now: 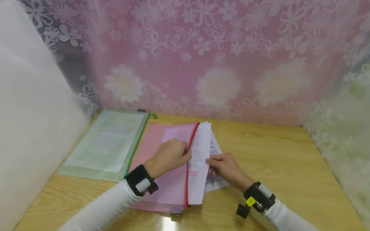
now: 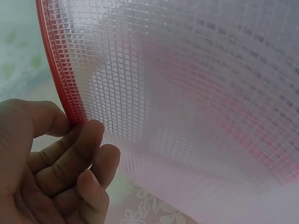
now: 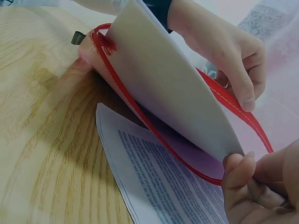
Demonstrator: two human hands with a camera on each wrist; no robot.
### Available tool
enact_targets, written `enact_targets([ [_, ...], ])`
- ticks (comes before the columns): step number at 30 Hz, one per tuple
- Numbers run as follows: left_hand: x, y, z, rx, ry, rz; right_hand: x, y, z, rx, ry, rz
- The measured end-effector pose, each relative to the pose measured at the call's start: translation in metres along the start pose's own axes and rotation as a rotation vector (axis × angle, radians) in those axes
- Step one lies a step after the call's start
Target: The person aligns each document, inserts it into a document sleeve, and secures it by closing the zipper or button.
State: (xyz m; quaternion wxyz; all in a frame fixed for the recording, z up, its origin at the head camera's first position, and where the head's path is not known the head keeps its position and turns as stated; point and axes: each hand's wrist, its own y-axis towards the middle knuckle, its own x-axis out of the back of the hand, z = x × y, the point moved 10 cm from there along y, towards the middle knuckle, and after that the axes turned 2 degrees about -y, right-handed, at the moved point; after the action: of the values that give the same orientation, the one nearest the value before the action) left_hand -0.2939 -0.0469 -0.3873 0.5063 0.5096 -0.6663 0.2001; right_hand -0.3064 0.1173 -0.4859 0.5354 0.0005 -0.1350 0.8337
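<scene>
A pink mesh zip pouch [image 1: 163,191] with a red zipper edge [image 3: 163,142] lies in the middle of the table, its mouth held apart on the right side. My left hand [image 1: 172,155] pinches the upper red edge between thumb and fingers, seen close in the left wrist view. A stack of printed papers [image 1: 196,191] sticks partly out of the mouth. The right hand [image 1: 227,170] grips the outer edge of this stack between thumb and fingers. Other printed sheets [image 3: 154,182] lie on the table, partly hidden beneath the pouch and the stack.
To the left lies a green mesh zip pouch [image 1: 87,172] with papers visible inside. The wooden table [image 1: 275,154] extends to the right. Pink flowered curtain [image 1: 182,58] hangs behind, and pale sheeting [image 1: 20,118] stands at the left side.
</scene>
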Motion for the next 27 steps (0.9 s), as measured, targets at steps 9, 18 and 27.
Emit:
enact_targets([
  [9, 0.0027, -0.0029, -0.0009, -0.005, 0.014, -0.016, -0.0018, -0.0015, -0.0002, -0.006, 0.031, -0.004],
  [18, 0.0051, -0.0017, -0.0084, -0.026, 0.02, -0.025, -0.0058, -0.0014, 0.0021, 0.005, 0.062, 0.01],
  [27, 0.0057, 0.0003, -0.0066, -0.001, 0.016, -0.038, -0.0055, 0.0018, 0.0021, 0.019, 0.07, 0.008],
])
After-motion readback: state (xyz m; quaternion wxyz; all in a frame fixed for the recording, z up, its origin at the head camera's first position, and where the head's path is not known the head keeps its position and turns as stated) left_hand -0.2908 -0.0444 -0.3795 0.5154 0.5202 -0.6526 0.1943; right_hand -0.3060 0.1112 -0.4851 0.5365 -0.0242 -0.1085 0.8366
